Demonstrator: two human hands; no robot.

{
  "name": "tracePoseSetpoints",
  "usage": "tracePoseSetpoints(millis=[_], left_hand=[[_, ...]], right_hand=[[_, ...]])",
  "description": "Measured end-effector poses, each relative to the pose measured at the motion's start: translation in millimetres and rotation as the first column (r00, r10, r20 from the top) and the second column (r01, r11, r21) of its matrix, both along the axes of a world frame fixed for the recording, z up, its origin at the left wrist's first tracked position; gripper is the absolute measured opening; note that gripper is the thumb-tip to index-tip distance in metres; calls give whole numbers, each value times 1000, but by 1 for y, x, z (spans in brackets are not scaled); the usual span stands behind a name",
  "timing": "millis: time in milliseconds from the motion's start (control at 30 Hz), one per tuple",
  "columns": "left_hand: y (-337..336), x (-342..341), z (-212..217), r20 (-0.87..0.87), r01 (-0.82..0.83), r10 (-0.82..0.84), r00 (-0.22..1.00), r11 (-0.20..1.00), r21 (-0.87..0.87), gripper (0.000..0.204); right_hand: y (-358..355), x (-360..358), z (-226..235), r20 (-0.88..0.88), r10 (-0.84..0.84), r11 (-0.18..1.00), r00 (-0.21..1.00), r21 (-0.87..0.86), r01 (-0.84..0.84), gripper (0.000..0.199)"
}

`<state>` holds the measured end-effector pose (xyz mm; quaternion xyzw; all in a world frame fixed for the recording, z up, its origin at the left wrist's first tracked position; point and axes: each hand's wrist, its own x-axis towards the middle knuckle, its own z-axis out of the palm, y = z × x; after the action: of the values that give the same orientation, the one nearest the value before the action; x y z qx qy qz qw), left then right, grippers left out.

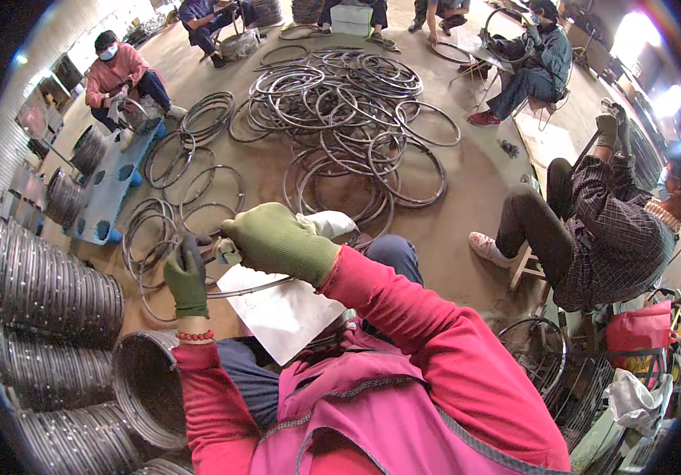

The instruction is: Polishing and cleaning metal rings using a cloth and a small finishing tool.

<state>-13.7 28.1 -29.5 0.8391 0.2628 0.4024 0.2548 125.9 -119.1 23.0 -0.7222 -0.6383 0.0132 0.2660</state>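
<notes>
My left hand (pixel 186 279), in a green glove with dark fingertips, is closed around a thin metal wheel rim (pixel 255 288). The rim curves across in front of me, over a white sheet (pixel 289 313) on my lap. My right hand (pixel 281 241), in a green glove, is clenched just right of the left one, close to the rim. A small drab piece (pixel 227 252) shows at its fingers; whether it is cloth or part of the glove I cannot tell. Beyond that hand lies a whitish cloth (pixel 331 223).
A big heap of loose rims (pixel 332 95) covers the floor ahead. Stacked rims (pixel 47 277) stand at my left, near a blue pallet (pixel 115 186). A seated co-worker (pixel 594 226) is close on my right. Others sit farther off. A red bag (pixel 640 334) is at right.
</notes>
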Motion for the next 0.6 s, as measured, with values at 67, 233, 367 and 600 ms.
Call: tracePoseSetpoints(millis=[67, 233, 367, 600], left_hand=[[13, -5, -12, -3, -26, 26, 1000, 1000, 2, 34], [71, -36, -40, 159, 251, -213, 964, 928, -276, 30], [89, -54, -56, 125, 67, -101, 987, 965, 253, 27], [63, -45, -36, 205, 178, -100, 974, 893, -412, 40]], right_hand=[[2, 3, -4, 2, 23, 999, 1000, 31, -23, 28], [-12, 31, -21, -188, -77, 995, 979, 49, 87, 31], [-34, 50, -56, -531, -33, 985, 847, 127, 118, 36], [-61, 42, -100, -505, -11, 908, 863, 357, 220, 35]])
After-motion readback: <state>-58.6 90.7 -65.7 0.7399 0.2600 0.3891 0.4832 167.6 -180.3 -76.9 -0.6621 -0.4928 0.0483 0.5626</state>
